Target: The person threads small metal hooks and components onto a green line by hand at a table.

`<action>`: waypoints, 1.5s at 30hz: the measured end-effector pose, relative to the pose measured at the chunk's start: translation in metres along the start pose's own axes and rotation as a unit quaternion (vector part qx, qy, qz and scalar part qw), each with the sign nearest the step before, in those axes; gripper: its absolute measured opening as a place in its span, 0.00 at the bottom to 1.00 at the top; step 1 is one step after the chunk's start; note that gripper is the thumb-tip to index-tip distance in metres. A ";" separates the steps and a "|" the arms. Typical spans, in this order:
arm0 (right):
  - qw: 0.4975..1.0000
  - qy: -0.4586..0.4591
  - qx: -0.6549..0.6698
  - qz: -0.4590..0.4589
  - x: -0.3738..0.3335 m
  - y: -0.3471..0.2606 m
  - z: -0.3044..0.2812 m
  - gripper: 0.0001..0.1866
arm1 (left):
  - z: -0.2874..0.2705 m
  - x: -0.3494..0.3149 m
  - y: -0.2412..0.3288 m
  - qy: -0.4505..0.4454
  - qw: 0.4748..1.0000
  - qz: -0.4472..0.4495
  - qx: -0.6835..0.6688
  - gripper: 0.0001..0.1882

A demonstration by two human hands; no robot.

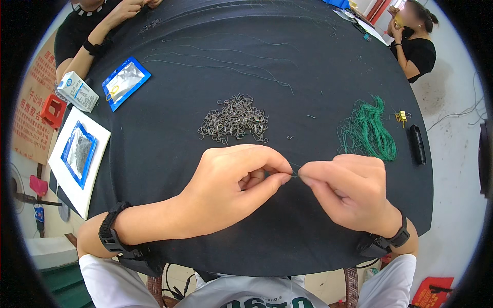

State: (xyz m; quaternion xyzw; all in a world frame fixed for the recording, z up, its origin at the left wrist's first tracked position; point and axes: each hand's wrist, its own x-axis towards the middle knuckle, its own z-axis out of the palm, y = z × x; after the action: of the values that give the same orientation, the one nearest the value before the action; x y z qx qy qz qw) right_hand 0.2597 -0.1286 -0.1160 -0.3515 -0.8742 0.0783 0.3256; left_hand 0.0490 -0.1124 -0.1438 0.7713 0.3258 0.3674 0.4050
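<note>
From afar, I see left hand and right hand toward tabletop's near edge, 2 grips clamped on green thread; likely light, limp, slippery, best held by short span.

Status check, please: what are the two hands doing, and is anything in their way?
Left grip, right grip: both pinched, close together. Fine green thread between them. Nothing visibly blocking; hook pile beyond left, green thread bundle beyond right.
</note>
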 end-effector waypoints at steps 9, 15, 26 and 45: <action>1.000 0.013 0.015 -0.017 -0.002 0.002 0.001 0.13 | -0.001 -0.001 0.001 -0.029 0.998 -0.039 -0.044 0.06; 0.998 -0.005 -0.028 -0.061 -0.002 0.006 0.002 0.17 | -0.002 0.000 0.003 -0.040 0.997 -0.041 -0.046 0.07; 0.990 -0.032 -0.110 -0.085 -0.001 0.004 0.000 0.16 | -0.001 0.000 0.001 -0.008 1.000 -0.004 0.002 0.06; 0.912 -0.091 0.289 0.276 0.005 0.004 -0.009 0.03 | -0.002 -0.001 0.005 0.039 0.999 0.006 -0.015 0.04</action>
State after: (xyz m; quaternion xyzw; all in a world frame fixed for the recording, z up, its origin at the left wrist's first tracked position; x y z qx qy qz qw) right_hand 0.2654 -0.1231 -0.1084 -0.4606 -0.7079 0.4456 0.2969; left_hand 0.0478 -0.1142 -0.1388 0.7520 0.3312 0.4045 0.4014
